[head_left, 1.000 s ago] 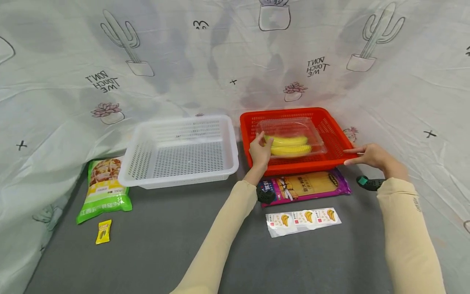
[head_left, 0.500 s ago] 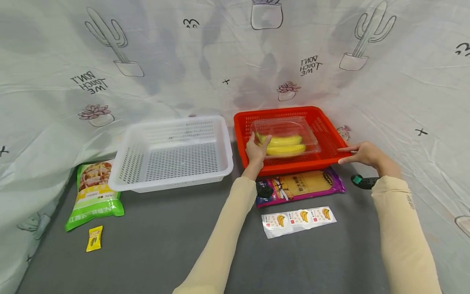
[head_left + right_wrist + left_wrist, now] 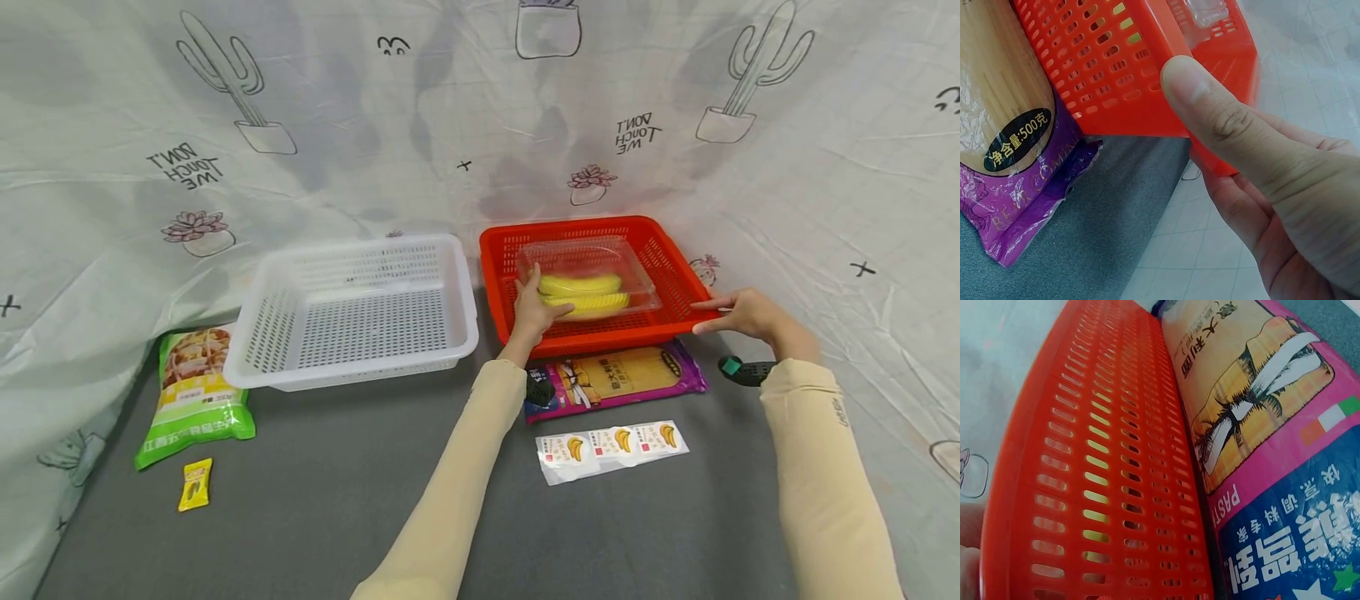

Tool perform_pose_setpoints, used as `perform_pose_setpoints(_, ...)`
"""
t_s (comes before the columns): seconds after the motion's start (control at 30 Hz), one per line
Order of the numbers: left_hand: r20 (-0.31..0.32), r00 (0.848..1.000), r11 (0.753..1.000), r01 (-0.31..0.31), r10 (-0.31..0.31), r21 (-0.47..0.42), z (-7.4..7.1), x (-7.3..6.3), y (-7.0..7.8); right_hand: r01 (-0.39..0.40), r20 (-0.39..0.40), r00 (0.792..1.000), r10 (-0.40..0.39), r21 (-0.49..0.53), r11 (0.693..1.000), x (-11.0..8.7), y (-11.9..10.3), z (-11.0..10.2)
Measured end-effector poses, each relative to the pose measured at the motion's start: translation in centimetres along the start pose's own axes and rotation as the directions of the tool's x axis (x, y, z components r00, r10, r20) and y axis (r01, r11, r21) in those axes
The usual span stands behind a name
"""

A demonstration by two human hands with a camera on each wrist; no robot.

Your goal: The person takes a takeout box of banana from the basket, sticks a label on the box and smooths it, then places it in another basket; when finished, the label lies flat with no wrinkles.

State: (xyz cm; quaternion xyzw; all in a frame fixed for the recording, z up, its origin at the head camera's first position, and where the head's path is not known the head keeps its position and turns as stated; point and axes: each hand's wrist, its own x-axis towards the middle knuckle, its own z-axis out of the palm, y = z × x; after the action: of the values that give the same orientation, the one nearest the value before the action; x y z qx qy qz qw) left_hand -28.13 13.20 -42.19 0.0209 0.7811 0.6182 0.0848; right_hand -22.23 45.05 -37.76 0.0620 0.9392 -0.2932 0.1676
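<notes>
A red plastic basket [image 3: 600, 337] stands at the back right. In it lies a clear plastic box [image 3: 641, 279] with yellow bananas [image 3: 585, 286]. My left hand [image 3: 531, 315] reaches over the front rim to the box's left end, thumb and fingers spread apart at the bananas. Only a bit of its fingers [image 3: 969, 572] shows in the left wrist view, behind the basket wall. My right hand [image 3: 753, 317] pinches the basket's front right corner; the right wrist view shows the thumb [image 3: 1188, 81] on the rim and the fingers below it.
A purple bag of pasta [image 3: 618, 379] lies against the basket's front. Before it is a strip of banana-printed stickers [image 3: 611, 450]. Further left are a white basket [image 3: 356, 371], a green food bag [image 3: 197, 400] and a small yellow packet [image 3: 195, 485]. A printed cloth [image 3: 337, 167] hangs behind.
The left hand's thumb and fingers have spread wider and moved slightly right over the bananas. My right hand stays at the basket corner. The head view has shifted a little.
</notes>
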Motion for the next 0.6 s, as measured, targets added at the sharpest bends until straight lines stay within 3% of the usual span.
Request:
perform_pose_setpoints(0.13, -0.024, 0.999, 0.994, -0.042, 0.045, 0.098, 0.12, 0.12, 0.04, 0.000, 0.002, 1.000, 0.000, 0.002, 1.000, 0.04, 0.01, 0.02)
perform_pose_setpoints(0.33, -0.045, 0.988, 0.963, -0.133, 0.148, 0.232, 0.32, 0.52, 0.32, 0.014, -0.005, 1.000, -0.014, 0.011, 1.000, 0.01, 0.02, 0.01)
perform_pose_setpoints(0.5, 0.038, 0.975, 0.939, -0.220, 0.218, 0.265, 0.51, 0.71, 0.48, 0.007, -0.002, 1.000, -0.007, 0.011, 1.000, -0.08, 0.13, 0.01)
perform_pose_setpoints(0.6, 0.102, 0.960, 0.918, -0.279, 0.261, 0.282, 0.51, 0.76, 0.48, 0.002, -0.002, 1.000, -0.002, 0.010, 1.000, -0.11, 0.18, 0.04)
